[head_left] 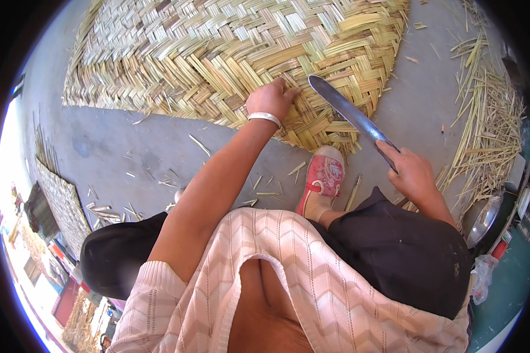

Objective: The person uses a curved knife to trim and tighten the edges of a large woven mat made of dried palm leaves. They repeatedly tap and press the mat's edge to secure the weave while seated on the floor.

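A large woven mat (218, 65) of flat, yellow-green split strips lies on the grey floor in front of me. My left hand (271, 100), with a white bracelet at its wrist, is closed at the mat's near part, fingers curled down against the weave; the fingertips are partly hidden. In my right hand (411, 170) is a long, curved-tip machete (353, 116), gripped at its near end. Its dark blade slants up and left over the mat's right corner, the tip close to my left fingers. Whether the blade touches the weave cannot be made out.
My foot in a red-and-pink shoe (325, 176) stands at the mat's near corner. A heap of loose strips (489, 112) lies along the right, beside a round metal lid or pan (484, 220) and a clear plastic bag (484, 276). Another woven piece (63, 203) is at left. Cut scraps litter the floor.
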Demonstrator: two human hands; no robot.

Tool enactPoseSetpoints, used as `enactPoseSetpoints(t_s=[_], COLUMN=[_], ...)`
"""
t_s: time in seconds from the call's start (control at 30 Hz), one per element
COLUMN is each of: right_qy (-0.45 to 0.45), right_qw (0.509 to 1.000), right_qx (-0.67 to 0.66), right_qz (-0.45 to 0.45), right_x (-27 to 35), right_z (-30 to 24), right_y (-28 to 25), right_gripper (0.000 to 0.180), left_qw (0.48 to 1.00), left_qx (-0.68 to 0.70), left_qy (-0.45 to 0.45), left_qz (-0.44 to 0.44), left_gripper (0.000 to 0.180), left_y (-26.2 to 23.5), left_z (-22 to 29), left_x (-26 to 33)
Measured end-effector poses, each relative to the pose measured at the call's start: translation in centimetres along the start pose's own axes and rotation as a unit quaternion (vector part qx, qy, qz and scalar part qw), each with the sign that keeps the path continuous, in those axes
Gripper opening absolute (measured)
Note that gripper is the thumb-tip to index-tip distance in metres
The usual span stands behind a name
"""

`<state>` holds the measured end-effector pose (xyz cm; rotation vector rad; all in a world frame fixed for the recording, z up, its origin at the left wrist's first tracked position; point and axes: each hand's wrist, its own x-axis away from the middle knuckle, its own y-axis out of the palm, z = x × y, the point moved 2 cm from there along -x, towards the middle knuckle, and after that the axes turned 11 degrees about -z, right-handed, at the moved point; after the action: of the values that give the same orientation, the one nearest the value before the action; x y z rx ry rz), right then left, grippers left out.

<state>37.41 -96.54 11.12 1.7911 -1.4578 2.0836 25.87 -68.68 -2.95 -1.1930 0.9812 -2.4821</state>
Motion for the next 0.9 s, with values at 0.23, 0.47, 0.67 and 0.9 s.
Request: enactPoseSetpoints(t_s=[0.23,0.47,0.67,0.9], right_qy=[-0.065,-0.084,-0.141,-0.18], right_qw=[0.987,0.996,0.98,0.966], right_qx=[-0.104,-0.025,-0.142,-0.158], right_qz=[0.106,-0.005,-0.022,0.096], right_x=[-2.2,-1.6,-6.6,-8.9], right_z=[-0.9,-1.2,-2.0,-2.9], right_y=[0.0,-2.3,-1.6,4.8], right_gripper=[0.059,0.055,0.062,0.059], left_qw=[0.992,0.988,0.981,0.985], left_qx=[0.123,0.143,0.185,0.152], left_qy=[0.003,0.002,-0.051,-0.057], left_qz=[-0.032,0.057,0.032,0.063], left_gripper=[0.045,0.035,0.037,0.039], left_y=[-1.0,0.2,0.2,0.1], left_z=[-1.2,-1.5,-0.7,0.3], left_x=[0.8,1.7,2.1,2.7])
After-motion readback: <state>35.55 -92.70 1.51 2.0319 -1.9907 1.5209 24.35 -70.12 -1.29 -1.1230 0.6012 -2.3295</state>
